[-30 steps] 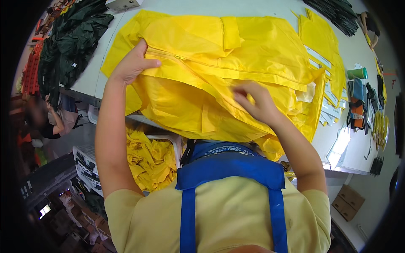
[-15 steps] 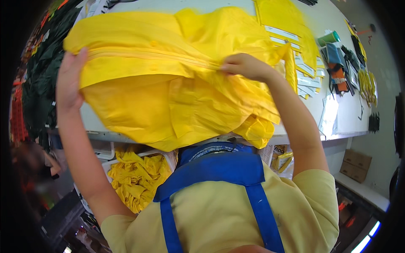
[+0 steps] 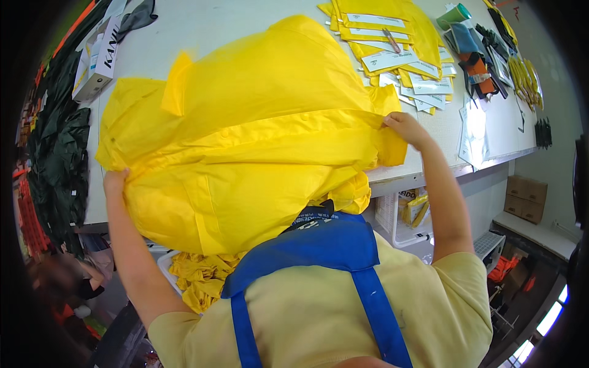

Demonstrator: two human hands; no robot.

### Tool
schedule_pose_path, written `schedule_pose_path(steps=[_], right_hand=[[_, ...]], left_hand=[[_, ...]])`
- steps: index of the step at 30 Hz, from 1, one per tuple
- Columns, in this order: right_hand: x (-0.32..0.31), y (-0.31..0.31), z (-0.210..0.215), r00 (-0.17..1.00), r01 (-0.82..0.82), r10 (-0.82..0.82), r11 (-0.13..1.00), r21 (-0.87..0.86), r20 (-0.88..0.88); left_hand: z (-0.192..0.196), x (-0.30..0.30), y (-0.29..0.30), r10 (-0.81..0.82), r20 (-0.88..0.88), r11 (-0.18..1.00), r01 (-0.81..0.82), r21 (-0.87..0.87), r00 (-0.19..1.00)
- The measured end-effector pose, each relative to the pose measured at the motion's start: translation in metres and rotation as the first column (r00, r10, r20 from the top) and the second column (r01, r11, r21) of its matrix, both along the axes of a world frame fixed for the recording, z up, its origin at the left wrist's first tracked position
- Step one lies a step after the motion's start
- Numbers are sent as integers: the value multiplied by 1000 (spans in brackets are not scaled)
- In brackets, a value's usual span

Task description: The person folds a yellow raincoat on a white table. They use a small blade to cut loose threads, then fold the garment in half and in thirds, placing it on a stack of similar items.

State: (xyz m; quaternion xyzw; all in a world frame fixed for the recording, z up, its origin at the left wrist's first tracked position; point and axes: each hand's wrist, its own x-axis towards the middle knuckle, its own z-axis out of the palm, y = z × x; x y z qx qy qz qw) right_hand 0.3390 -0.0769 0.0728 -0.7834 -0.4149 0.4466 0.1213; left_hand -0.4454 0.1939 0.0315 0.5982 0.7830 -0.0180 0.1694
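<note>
Both hands spread a yellow garment [image 3: 245, 141] over the white table [image 3: 202, 24].
Left hand [image 3: 115, 182] at 9 o'clock and right hand [image 3: 402, 127] at 3 o'clock, fingers closed, gripping its edges.

Garment [image 3: 245, 153] spread on table [image 3: 202, 30]; box [image 3: 98, 58] behind-left; flat packets [image 3: 392, 55] behind-right.

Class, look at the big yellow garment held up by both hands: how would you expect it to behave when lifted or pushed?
The yellow garment is probably floppy: it sags and creases between the left hand and right hand. It seems light for its size, since pinches at two edges hold it up. Its smooth, slightly shiny surface suggests it could slide easily on the white table.
</note>
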Motion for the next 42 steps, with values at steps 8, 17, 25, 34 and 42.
schedule_pose_path(steps=[8,17,25,34,42], right_hand=[[-31,-6,-26,875,245,-286,958,-151,-391],[-46,18,-56,358,744,-583,650,-155,-729],[-56,23,-58,357,812,-550,583,-41,-755],[-63,26,-72,316,862,-554,506,-10,-770],[-36,34,-84,607,765,-478,566,306,-634]], left_hand=[[3,358,-89,-905,119,394,698,598,409],[15,500,-129,-720,423,639,763,94,551],[-28,492,-121,-550,626,713,701,7,553],[-50,507,-105,-670,510,602,797,-52,539],[-26,474,-124,-619,450,736,675,47,644]])
